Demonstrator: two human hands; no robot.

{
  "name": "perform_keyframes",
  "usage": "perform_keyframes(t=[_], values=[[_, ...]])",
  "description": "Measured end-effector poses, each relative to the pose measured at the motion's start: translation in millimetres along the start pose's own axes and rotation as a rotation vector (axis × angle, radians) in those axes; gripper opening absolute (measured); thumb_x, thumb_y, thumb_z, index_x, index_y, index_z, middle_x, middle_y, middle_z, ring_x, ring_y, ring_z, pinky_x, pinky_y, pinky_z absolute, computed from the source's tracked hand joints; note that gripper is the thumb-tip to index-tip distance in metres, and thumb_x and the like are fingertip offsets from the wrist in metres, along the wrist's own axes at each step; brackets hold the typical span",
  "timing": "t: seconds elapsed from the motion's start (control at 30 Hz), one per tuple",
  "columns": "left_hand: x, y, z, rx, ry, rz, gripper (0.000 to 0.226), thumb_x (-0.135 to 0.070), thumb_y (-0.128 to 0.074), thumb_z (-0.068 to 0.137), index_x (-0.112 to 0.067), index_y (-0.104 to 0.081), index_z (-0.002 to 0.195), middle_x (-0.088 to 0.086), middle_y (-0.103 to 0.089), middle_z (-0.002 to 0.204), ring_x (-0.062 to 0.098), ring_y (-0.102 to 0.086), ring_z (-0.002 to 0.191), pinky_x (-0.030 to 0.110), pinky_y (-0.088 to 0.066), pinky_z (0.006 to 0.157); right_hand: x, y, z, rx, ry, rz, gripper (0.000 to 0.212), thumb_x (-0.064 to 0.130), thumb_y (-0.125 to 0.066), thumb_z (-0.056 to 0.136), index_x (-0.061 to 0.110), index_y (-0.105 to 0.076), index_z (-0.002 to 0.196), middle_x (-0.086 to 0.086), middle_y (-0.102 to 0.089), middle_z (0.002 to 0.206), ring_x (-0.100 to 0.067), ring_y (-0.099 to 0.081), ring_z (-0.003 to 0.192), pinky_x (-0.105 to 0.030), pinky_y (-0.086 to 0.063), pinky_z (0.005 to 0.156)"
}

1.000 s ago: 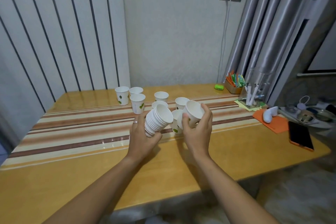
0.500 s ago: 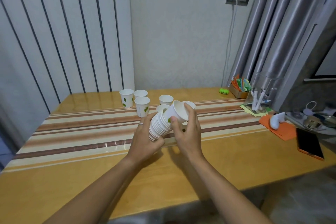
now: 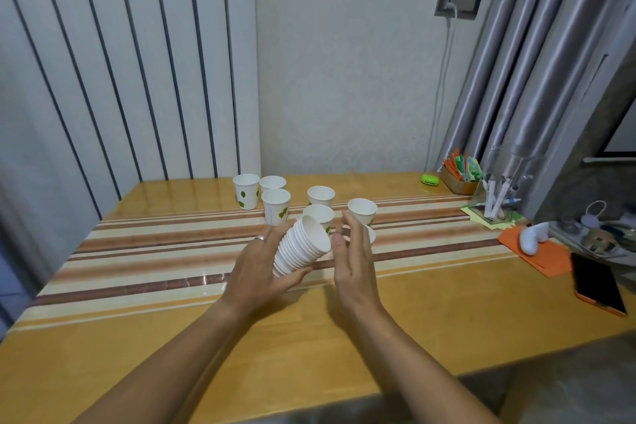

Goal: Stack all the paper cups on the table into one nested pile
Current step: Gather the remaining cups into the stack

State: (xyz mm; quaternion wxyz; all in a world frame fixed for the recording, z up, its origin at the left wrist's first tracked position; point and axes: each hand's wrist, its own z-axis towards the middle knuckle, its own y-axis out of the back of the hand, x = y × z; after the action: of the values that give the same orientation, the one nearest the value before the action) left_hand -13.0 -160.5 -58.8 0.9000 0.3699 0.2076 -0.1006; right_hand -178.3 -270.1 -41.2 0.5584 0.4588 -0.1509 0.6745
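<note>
My left hand (image 3: 260, 268) grips a tilted nested pile of white paper cups (image 3: 303, 248), its open mouth facing up and right. Right beside the pile's mouth, my right hand (image 3: 354, 258) is open with fingers apart and holds nothing. Several single white cups with green leaf prints stand on the table behind the hands: one at the far left (image 3: 246, 191), one in front of it (image 3: 275, 206), one in the middle (image 3: 320, 195) and one to the right (image 3: 362, 211). Another cup (image 3: 371, 235) is mostly hidden behind my right hand.
The wooden table (image 3: 172, 337) has a striped runner. At its right end lie a black phone (image 3: 598, 284), orange paper with a white object (image 3: 533, 240), a clear pen holder (image 3: 499, 203), a box of coloured papers (image 3: 459, 174) and a small green item (image 3: 429, 180).
The cup my right hand held has gone into the pile, and that hand has let go and opened. The pile stays tilted in my left hand.
</note>
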Motion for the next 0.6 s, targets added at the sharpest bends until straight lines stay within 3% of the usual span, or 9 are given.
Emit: perform_keyframes(t=[0.1,0.17,0.33,0.47,0.6], values=[[13,5,0,0.037,-0.003,0.059,0.088,-0.065,-0.080,0.081,-0.026,-0.049,0.154,-0.003,-0.067,0.132,0.023,-0.070,0.105,0.044,-0.059,0.079,-21,-1,3,-0.213,-0.016,-0.181,0.055,0.042,-0.053,0.099,0.015,-0.045,0.146,-0.003,-0.048,0.144,-0.019,-0.048,0.133,-0.037,-0.045,0.108],[15,5,2,0.051,0.009,0.051,0.088,-0.064,-0.082,0.080,-0.028,-0.049,0.153,-0.003,-0.067,0.132,0.023,-0.070,0.106,0.046,-0.059,0.080,-34,-3,6,-0.283,-0.082,-0.311,0.063,0.035,-0.067,0.094,0.010,-0.044,0.146,-0.009,-0.045,0.149,-0.029,-0.044,0.138,-0.044,-0.041,0.113],[10,-1,4,0.063,-0.015,0.026,0.083,-0.059,-0.082,0.077,-0.026,-0.055,0.148,-0.002,-0.068,0.129,0.023,-0.070,0.104,0.046,-0.060,0.078,-58,-2,17,-0.177,-0.254,-0.346,0.082,0.034,-0.078,0.091,0.010,-0.034,0.157,-0.013,-0.041,0.157,-0.033,-0.038,0.145,-0.044,-0.041,0.111],[12,-2,4,0.043,0.023,0.013,0.082,-0.060,-0.079,0.077,-0.024,-0.055,0.146,-0.002,-0.069,0.124,0.022,-0.068,0.102,0.044,-0.059,0.077,-65,1,23,-0.153,-0.283,-0.289,0.070,0.031,-0.078,0.091,0.012,-0.042,0.148,-0.010,-0.055,0.144,-0.033,-0.051,0.131,-0.034,-0.044,0.089],[13,0,4,0.011,0.052,-0.012,0.083,-0.056,-0.077,0.074,-0.020,-0.056,0.146,-0.001,-0.069,0.125,0.023,-0.068,0.104,0.042,-0.059,0.079,-52,-1,25,-0.213,-0.217,-0.200,0.066,0.028,-0.078,0.088,0.015,-0.045,0.144,-0.007,-0.056,0.140,-0.029,-0.052,0.129,-0.037,-0.049,0.097]])
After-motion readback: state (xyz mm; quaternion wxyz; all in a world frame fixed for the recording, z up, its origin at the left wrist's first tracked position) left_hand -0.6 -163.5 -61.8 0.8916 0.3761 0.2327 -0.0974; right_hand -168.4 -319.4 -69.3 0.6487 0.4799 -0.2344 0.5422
